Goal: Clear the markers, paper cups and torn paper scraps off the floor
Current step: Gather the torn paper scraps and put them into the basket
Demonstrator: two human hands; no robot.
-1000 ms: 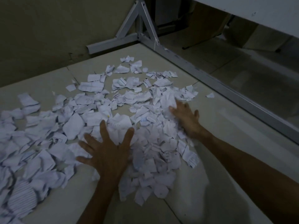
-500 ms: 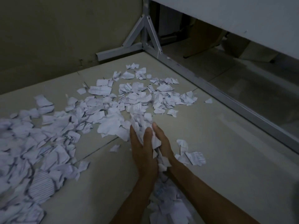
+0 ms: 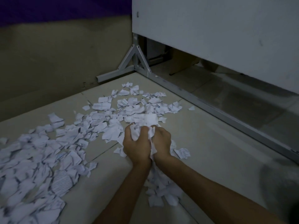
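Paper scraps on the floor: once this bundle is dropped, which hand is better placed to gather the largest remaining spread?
Probably the left hand. Both it and the right hand grip the bundle, but the largest spread of paper scraps lies on the left.

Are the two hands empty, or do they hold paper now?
They hold paper. The left hand and the right hand curl together around a bunch of torn scraps, which sticks out above the fingers.

Two bare forearms, left hand (image 3: 136, 145), right hand (image 3: 161, 141), no sleeves, no jewellery
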